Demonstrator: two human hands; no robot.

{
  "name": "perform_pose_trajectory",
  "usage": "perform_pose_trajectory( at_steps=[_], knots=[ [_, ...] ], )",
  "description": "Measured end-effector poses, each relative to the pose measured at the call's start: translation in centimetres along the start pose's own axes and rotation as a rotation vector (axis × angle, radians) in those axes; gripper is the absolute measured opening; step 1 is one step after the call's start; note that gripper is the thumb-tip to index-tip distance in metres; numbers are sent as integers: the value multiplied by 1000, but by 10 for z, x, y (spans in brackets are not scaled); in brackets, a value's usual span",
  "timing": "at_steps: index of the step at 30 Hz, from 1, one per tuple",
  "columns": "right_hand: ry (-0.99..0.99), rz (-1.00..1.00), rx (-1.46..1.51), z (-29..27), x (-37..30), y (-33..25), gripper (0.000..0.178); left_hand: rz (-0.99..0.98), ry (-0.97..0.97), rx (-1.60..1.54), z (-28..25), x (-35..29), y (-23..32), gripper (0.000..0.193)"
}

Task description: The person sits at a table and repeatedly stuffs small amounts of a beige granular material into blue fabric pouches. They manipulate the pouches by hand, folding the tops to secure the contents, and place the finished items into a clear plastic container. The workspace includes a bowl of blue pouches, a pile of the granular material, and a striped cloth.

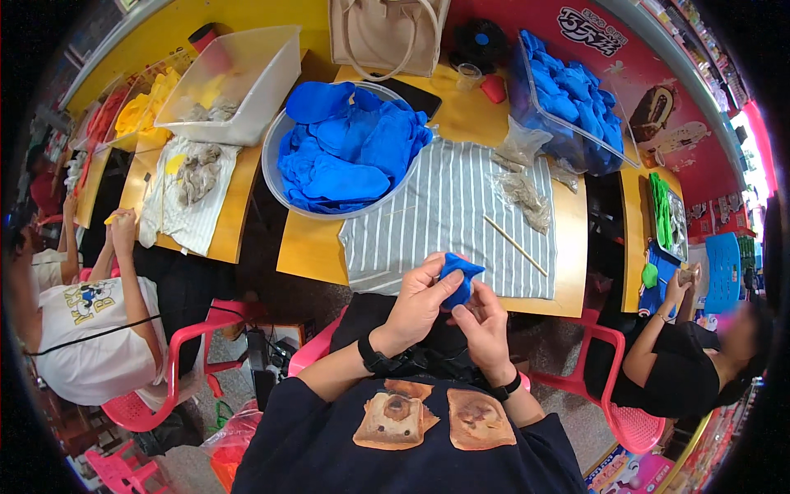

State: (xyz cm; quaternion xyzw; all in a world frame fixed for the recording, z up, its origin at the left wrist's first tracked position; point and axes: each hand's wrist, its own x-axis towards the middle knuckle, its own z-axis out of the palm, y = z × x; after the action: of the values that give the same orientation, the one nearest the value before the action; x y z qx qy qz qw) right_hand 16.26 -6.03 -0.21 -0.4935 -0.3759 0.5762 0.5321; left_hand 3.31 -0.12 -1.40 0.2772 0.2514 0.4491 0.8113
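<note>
In front of my body, over the near edge of the table, I hold a small blue fabric piece [462, 273] with a pointed corner sticking up. My left hand [424, 300] is closed on it, thumb pressed over its front and fingers behind. At its lower right, my right hand [487, 333] is closed on it too, thumb and bent fingers at its edge. Beyond my hands a grey striped cloth [444, 214] covers the table. On it lie a thin wooden stick [515, 245] and a clear plastic bag [527, 201] of greyish-brown material.
A round basin [269, 169] of flat blue fabric pieces stands left; a clear bin [568, 152] of blue pieces stands back right. A beige handbag [395, 37] is at the back. People work at both sides, near pink chairs [177, 370]. A black cable [99, 336] crosses on the left.
</note>
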Motion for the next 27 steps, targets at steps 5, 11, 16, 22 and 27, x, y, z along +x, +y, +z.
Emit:
perform_pose_trajectory(
  at_steps=[5, 11, 16, 22, 27],
  knots=[
    [89, -159, -293, -1, 7, -8, 25, 4, -29, -124, 2, -1, 6, 26],
    [-240, -268, -714, -43, 4, -44, 15, 273, 172, 149, -24, -1, 40, 30],
    [-641, -153, -369, -45, 6, -62, 15, 263, 158, 260, -24, -2, 42, 28],
    [-398, -192, -770, -48, 3, -48, 14, 162, 102, 311, -24, -4, 36, 23],
    [-415, -65, -735, -50, 8, -53, 13, 58, 11, 463, -23, -4, 42, 24]
  ],
)
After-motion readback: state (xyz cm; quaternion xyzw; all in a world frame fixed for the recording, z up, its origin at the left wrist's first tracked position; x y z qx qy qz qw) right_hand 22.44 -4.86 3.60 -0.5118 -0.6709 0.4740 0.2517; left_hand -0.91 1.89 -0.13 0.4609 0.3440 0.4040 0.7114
